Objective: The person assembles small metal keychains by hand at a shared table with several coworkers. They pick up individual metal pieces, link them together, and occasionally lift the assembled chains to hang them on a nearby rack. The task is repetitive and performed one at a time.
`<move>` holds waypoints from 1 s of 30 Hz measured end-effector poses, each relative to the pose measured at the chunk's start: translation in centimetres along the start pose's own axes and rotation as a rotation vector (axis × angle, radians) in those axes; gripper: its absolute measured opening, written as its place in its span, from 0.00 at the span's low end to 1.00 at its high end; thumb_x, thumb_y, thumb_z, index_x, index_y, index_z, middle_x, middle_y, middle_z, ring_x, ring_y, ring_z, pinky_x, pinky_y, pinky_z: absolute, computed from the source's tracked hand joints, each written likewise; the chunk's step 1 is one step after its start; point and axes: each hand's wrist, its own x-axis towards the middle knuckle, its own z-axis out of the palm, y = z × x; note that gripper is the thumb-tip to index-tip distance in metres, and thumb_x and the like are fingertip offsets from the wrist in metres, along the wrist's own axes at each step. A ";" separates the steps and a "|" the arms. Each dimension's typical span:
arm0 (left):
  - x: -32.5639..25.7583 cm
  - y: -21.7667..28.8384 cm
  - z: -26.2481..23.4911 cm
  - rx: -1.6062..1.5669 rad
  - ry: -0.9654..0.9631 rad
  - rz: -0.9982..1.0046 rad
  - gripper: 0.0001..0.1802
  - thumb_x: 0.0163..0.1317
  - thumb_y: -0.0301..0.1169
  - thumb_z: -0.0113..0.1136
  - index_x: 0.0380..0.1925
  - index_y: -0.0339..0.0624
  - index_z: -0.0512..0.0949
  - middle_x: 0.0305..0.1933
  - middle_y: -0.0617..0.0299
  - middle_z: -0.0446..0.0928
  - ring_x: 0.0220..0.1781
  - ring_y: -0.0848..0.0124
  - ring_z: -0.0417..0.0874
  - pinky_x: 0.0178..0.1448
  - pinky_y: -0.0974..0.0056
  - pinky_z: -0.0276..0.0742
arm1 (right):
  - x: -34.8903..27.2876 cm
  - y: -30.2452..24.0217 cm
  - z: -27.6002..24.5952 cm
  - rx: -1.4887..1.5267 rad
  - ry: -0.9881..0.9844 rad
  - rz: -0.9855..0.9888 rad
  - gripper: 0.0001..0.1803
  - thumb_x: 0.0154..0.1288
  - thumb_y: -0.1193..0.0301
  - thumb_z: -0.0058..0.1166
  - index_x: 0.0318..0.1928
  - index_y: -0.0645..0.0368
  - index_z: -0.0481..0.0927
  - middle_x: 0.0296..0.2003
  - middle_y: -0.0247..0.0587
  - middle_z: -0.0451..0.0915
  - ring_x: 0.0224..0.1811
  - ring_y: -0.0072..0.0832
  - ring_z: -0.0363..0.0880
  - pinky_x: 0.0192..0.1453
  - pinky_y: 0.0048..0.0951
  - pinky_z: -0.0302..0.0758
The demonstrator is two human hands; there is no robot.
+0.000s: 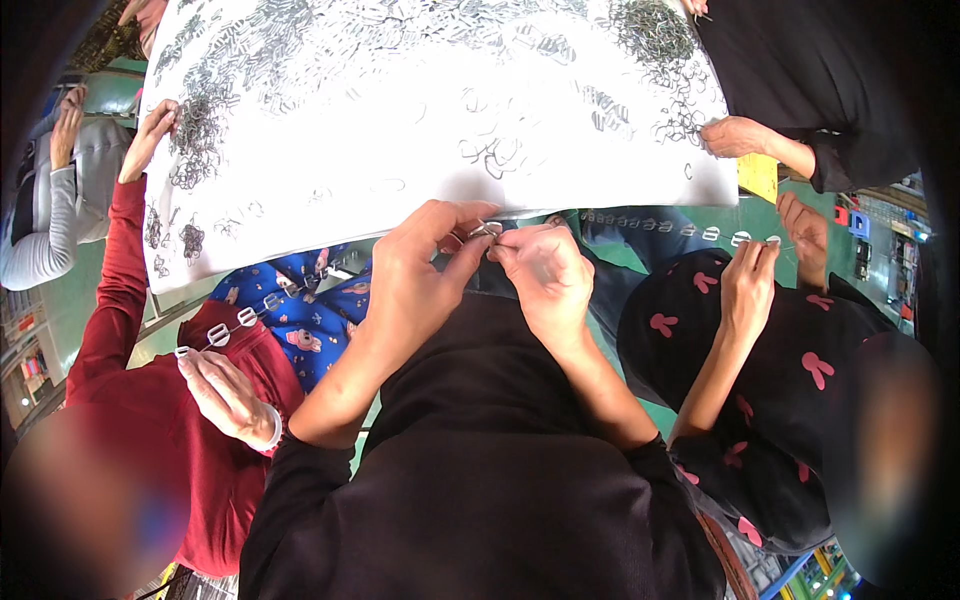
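My left hand (420,262) and my right hand (548,280) meet just off the near edge of the white-topped table (330,130). Thumb and fingers of each are pinched together on small silvery metal links (486,230), bent loops whose exact shape is partly hidden by my fingertips. A scatter of thin dark wire loops (490,155) lies on the table a little beyond my hands. Farther back spreads a wide layer of small metal pieces (330,45), too small to tell apart.
Dark wire pieces are heaped at the table's left (197,140) and far right (652,30). Co-workers sit close on both sides, one in a red sleeve (120,260), one in black with pink prints (760,370). Rows of metal buckles (247,316) hang by them. A yellow sheet (757,177) sticks out right.
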 end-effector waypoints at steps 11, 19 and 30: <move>-1.2 0.1 -0.3 -0.026 0.099 0.098 0.08 0.51 0.17 0.64 0.32 0.35 0.80 0.33 0.57 0.81 0.34 0.72 0.81 0.40 0.71 0.74 | 4.7 4.3 -2.2 -0.404 -0.076 0.202 0.08 0.63 0.73 0.55 0.41 0.63 0.76 0.34 0.44 0.80 0.33 0.30 0.80 0.37 0.29 0.76; -1.8 -0.3 0.1 -0.076 0.138 0.115 0.10 0.50 0.15 0.63 0.33 0.38 0.81 0.36 0.57 0.80 0.38 0.66 0.82 0.39 0.68 0.77 | 13.6 12.2 -0.1 -0.822 -0.413 0.077 0.07 0.58 0.70 0.59 0.37 0.56 0.82 0.34 0.41 0.80 0.36 0.38 0.81 0.42 0.35 0.75; -2.6 -0.4 0.1 -0.056 0.175 0.100 0.11 0.50 0.16 0.63 0.34 0.40 0.81 0.36 0.57 0.80 0.38 0.67 0.82 0.37 0.69 0.77 | 15.2 12.4 1.4 -1.009 -0.541 0.113 0.07 0.57 0.74 0.56 0.37 0.54 0.80 0.38 0.40 0.78 0.43 0.37 0.80 0.47 0.38 0.74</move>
